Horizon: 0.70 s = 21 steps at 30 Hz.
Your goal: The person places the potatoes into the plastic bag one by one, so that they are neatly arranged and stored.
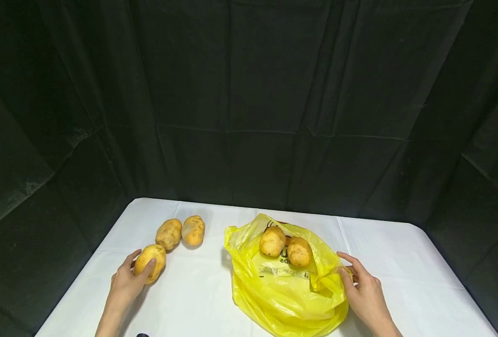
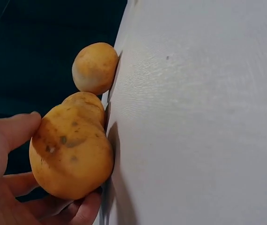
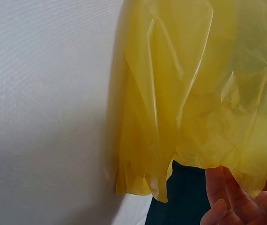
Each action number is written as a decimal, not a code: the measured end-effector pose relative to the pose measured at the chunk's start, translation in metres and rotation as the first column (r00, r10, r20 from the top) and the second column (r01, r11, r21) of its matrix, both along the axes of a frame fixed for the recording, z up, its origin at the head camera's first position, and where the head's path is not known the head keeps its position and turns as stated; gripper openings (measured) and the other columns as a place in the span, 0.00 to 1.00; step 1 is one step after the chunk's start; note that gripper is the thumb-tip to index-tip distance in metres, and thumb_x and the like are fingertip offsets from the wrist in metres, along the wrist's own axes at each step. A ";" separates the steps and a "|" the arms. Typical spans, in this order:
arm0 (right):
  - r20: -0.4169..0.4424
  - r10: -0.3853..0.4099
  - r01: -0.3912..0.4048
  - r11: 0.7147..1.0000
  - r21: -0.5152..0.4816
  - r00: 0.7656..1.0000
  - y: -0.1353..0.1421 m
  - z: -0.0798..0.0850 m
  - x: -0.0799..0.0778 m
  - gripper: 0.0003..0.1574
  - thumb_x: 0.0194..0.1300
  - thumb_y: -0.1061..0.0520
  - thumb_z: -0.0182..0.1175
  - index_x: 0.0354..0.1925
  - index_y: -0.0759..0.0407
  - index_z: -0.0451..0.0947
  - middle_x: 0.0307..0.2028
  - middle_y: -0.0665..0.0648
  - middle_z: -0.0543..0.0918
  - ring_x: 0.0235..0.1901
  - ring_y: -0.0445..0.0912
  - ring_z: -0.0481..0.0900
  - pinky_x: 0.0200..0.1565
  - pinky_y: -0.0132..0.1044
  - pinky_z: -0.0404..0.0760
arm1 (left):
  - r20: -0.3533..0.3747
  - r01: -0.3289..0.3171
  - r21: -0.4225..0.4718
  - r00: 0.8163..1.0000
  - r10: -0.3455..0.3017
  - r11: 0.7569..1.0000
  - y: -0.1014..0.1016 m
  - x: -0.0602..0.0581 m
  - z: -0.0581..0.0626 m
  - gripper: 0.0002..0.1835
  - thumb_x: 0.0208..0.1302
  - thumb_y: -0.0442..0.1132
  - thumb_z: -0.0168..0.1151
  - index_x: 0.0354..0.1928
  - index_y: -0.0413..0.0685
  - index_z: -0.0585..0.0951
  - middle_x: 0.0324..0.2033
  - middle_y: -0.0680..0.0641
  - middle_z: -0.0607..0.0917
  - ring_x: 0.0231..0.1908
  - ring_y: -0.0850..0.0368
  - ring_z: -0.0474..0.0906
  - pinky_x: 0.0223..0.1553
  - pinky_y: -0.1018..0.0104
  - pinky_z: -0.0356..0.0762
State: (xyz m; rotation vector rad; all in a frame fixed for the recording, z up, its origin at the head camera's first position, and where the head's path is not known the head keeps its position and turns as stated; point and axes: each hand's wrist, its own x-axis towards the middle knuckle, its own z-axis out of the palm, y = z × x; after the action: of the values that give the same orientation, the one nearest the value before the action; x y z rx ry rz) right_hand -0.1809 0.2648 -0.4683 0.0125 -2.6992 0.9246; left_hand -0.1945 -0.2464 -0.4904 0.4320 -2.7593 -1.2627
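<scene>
On the left of the table my left hand (image 1: pixel 128 282) holds a potato (image 1: pixel 153 262), thumb on one side and fingers round the other. In the left wrist view that potato (image 2: pixel 72 154) has dark spots and stands close to the white cloth. Just beyond it lie two more potatoes, one (image 1: pixel 169 234) close to the held one and another (image 1: pixel 193 230) to its right. My right hand (image 1: pixel 363 294) pinches the right edge of a yellow plastic bag (image 1: pixel 287 299). Two potatoes, one (image 1: pixel 273 241) left and one (image 1: pixel 299 252) right, lie in the bag's open mouth.
A white cloth covers the table (image 1: pixel 198 290). Black curtains (image 1: pixel 249 103) hang behind it and at both sides. A small dark object (image 1: pixel 142 335) shows at the bottom edge of the head view.
</scene>
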 end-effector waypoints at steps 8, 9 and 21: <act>-0.009 0.003 -0.003 1.000 0.006 1.000 0.001 0.000 0.001 0.24 0.71 0.65 0.54 0.64 0.57 0.69 0.42 0.65 0.85 0.34 0.51 0.84 0.31 0.36 0.80 | -0.022 0.050 0.050 0.999 -0.049 0.997 0.002 0.007 0.002 0.36 0.68 0.54 0.60 0.69 0.39 0.63 0.59 0.24 0.71 0.56 0.31 0.74 0.51 0.42 0.74; -0.014 0.004 -0.004 1.000 0.006 1.000 0.001 0.000 0.001 0.24 0.71 0.65 0.54 0.64 0.57 0.69 0.42 0.65 0.85 0.33 0.50 0.84 0.31 0.36 0.80 | -0.026 0.054 0.061 0.998 -0.053 0.997 0.002 0.007 0.002 0.36 0.68 0.53 0.60 0.69 0.39 0.64 0.59 0.24 0.71 0.56 0.32 0.74 0.51 0.43 0.75; -0.029 0.008 -0.007 1.000 0.012 1.000 0.000 0.000 0.001 0.24 0.71 0.65 0.55 0.64 0.57 0.69 0.41 0.65 0.85 0.33 0.51 0.84 0.31 0.36 0.80 | -0.014 0.081 0.089 0.997 -0.080 0.993 0.006 0.005 -0.001 0.44 0.65 0.54 0.63 0.72 0.35 0.56 0.59 0.24 0.71 0.53 0.34 0.77 0.44 0.50 0.79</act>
State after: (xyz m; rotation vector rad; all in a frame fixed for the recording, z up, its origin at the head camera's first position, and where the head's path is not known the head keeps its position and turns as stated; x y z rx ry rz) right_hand -0.1800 0.2653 -0.4686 0.0380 -2.6797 0.9037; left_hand -0.1891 -0.2404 -0.4911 0.3220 -2.7454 -1.4061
